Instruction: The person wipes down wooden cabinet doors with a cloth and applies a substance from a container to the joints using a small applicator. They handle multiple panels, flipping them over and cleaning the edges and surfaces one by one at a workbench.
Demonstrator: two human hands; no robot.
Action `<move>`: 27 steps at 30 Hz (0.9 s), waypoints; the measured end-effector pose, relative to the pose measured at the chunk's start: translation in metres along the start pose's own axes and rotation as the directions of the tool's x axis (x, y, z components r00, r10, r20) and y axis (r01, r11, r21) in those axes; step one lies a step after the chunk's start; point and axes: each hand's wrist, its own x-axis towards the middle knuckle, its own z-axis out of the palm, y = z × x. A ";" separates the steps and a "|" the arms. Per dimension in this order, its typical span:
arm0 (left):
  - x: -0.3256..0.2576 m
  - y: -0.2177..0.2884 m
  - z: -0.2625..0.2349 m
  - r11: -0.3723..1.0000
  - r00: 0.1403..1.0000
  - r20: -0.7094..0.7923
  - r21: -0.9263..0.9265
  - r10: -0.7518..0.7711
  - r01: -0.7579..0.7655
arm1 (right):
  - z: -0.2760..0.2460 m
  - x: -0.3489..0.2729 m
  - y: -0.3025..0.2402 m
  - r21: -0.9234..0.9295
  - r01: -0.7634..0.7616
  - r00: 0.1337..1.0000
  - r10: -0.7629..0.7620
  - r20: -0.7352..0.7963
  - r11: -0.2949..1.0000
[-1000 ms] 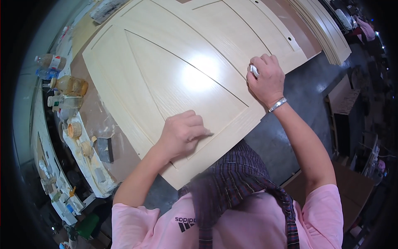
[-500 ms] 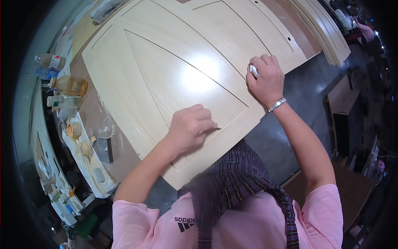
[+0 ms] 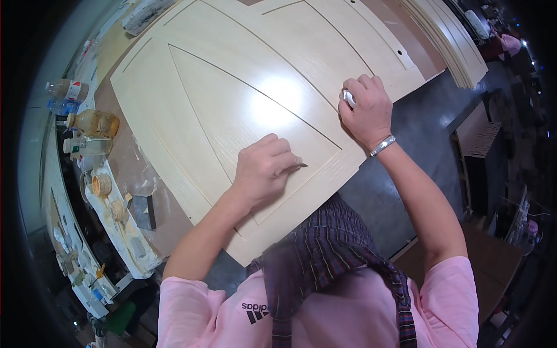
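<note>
A cream-coloured cabinet door panel [image 3: 232, 116] with thin dark grooves lies at an angle in front of me. Over its near part, my left hand [image 3: 264, 165] is closed in a pinch around a thin tool with a dark pointed tip [image 3: 303, 165]; most of that tool is hidden by the fingers. The tip is close to the panel face, and contact cannot be made out. At the panel's right edge, my right hand [image 3: 368, 110] is closed around a crumpled white wad [image 3: 348, 98], perhaps cloth or paper, and rests against the panel.
Another cream panel [image 3: 319, 35] lies beyond, and stacked panels [image 3: 449, 46] stand at the far right. Plastic bottles [image 3: 96, 123], an orange-rimmed jar [image 3: 101, 184] and a dark grey block [image 3: 144, 211] line the left side. A person in pink [image 3: 510, 45] is far right.
My left hand has moved a little farther up the panel, drawing the tool's tip away from the near groove. The right hand keeps its place and its hold. The whole view has shifted slightly.
</note>
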 end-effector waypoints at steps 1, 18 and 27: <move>-0.001 -0.001 0.002 1.000 1.000 -0.022 -0.011 -0.012 0.011 | 0.000 0.000 0.000 -0.004 0.000 1.000 0.000 -0.003 1.000; -0.008 0.004 -0.006 0.998 0.995 0.098 -0.062 -0.027 0.033 | 0.000 -0.001 0.002 0.022 -0.009 1.000 0.010 -0.004 1.000; -0.001 0.013 -0.001 0.971 0.972 0.005 0.037 -0.235 0.235 | -0.001 -0.002 0.002 0.000 -0.013 1.000 0.013 -0.003 1.000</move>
